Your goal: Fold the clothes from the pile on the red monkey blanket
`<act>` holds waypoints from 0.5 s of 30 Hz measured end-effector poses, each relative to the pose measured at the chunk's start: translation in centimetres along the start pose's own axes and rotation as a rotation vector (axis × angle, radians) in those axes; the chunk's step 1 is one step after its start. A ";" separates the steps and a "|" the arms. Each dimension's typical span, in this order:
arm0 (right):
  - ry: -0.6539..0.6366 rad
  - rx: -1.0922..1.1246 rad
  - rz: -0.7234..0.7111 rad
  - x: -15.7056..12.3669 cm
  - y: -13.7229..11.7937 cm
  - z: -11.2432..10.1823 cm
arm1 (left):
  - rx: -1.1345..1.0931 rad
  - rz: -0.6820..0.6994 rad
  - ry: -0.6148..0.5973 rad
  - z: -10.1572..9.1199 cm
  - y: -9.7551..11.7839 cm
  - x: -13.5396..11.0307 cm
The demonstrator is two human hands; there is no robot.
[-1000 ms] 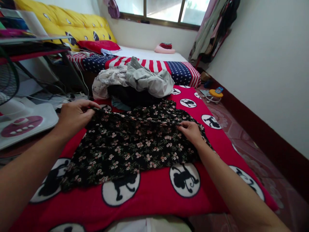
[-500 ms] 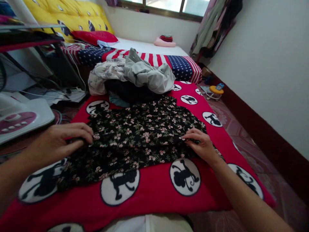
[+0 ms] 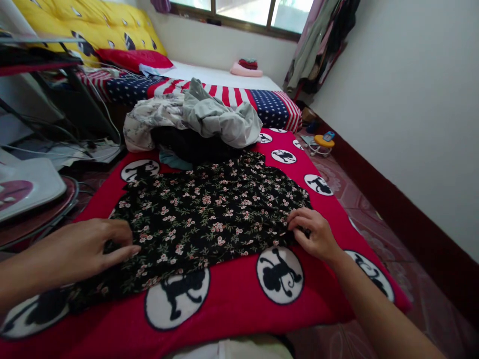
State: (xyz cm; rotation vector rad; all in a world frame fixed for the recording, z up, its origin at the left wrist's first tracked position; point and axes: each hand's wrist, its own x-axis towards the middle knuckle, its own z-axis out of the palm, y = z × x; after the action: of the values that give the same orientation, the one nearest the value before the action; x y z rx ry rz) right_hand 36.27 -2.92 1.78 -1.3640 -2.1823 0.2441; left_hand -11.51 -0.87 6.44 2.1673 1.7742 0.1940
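Observation:
A black floral garment (image 3: pixel 209 204) with pink blossoms and green leaves lies spread on a red blanket (image 3: pixel 239 304) with monkey circles. My left hand (image 3: pixel 108 244) rests at the garment's left side, thumb stretched out and a little apart from the bent fingers. At the right edge, my right hand (image 3: pixel 312 232) has its fingers and thumb closed on the cloth near the lower corner. Cloth under both hands is partly hidden. The garment's lower left part reaches out past my left wrist.
A heap of grey, white and black clothes (image 3: pixel 209 119) lies behind the garment. Farther back stands a bed with a stars-and-stripes cover (image 3: pixel 273 102). A white appliance (image 3: pixel 33 184) is at left, a yellow stool (image 3: pixel 324 141) at right, beside the wall.
The raised crosswise fold between my hands has gone and the cloth lies flatter. Both hands have come lower towards me, and my left thumb has parted from the cloth. The view has shifted slightly.

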 end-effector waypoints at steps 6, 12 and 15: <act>0.083 -0.008 0.234 3.4 0.0 1.5 | -0.146 0.318 0.113 5.0 5.8 4.9; -0.089 0.036 0.292 4.4 0.9 2.8 | -0.118 0.321 0.216 10.9 7.7 7.7; 0.086 -0.026 0.411 3.7 1.3 3.7 | -0.125 0.305 0.323 12.0 7.2 7.3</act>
State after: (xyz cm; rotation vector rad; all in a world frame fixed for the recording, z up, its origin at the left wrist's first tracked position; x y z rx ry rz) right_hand 34.08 1.41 -0.61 -1.7960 -1.8239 0.3020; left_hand 0.42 3.00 -3.16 2.4074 1.5206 0.7447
